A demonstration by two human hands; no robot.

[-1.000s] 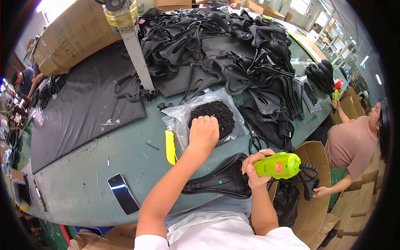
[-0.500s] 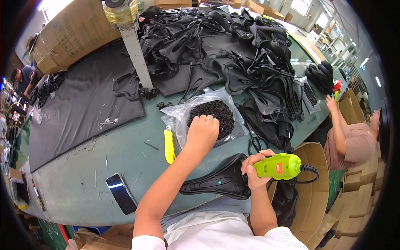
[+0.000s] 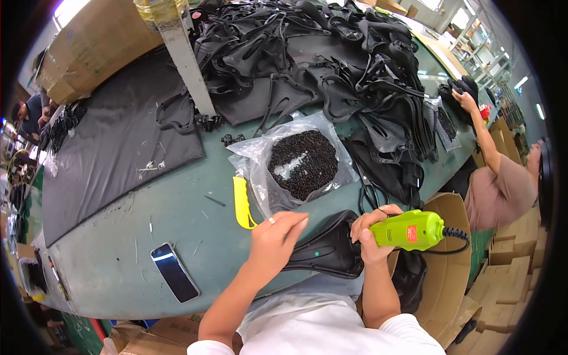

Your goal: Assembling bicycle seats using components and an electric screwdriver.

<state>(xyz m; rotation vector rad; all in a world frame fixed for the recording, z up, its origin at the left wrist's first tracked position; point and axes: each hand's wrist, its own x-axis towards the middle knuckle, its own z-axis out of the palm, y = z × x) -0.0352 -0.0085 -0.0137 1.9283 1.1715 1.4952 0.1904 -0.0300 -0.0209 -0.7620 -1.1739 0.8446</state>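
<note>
A black bicycle saddle [image 3: 336, 251] lies at the table's near edge, its underside facing up, with a small green dot on it. Over the saddle's left end is my left hand [image 3: 272, 242], thumb and fingers pinched together; whatever sits between them is too small to make out. My right hand [image 3: 373, 239] grips a lime-green corded electric screwdriver [image 3: 409, 230] beside the saddle's wide end, and its tip is hidden behind my fingers. Beyond the saddle, an opened clear plastic bag [image 3: 260, 163] holds a heap of small black screw-like pieces [image 3: 310, 174], with a bare patch of plastic in its middle.
A yellow-handled cutter [image 3: 242, 204] lies left of the bag, a phone [image 3: 175, 272] nearer me. Black saddle parts [image 3: 254, 53] are piled behind, next to a metal post [image 3: 188, 71]. Scissors [image 3: 371, 195] lie near a cardboard box [image 3: 441, 278]. Another person [image 3: 500, 189] works at the right.
My left hand has drawn back from the black pieces in the bag to above the saddle. The screwdriver has shifted slightly right. The other person's hand has moved onto a black bundle.
</note>
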